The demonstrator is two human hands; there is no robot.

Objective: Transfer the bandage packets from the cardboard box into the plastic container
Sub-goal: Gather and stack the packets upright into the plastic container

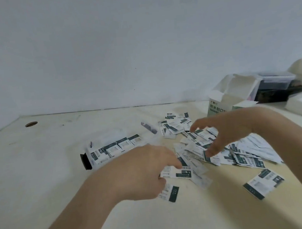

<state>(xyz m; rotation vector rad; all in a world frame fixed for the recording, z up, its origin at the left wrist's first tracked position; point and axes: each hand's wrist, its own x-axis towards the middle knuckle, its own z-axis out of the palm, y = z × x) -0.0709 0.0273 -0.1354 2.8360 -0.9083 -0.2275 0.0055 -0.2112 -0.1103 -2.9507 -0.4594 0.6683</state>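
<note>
The left hand point(148, 171) pinches one bandage packet point(177, 173) between thumb and fingertips, low over the table point(42, 178); another packet lies partly under its palm. The right hand point(226, 127) arches over the heap of bandage packets point(200, 143), fingers spread on the far side and thumb at the near edge. Whether it has actually closed on any I cannot tell.

Around both hands the packets lie loose on the table, with one well off to the right. The plastic container point(110, 136) lies just behind the left hand (its clear walls are hard to trace), with a row of packets already inside. The cardboard box point(219, 106) stands open beyond the right hand.

The packets look thin and slippery, so a large clawed handful would probably shed some on the way across. Pushing them in quickly could jam them crossways against the row inside, or shove the light container along the table. The outlying packet could easily be missed.
</note>
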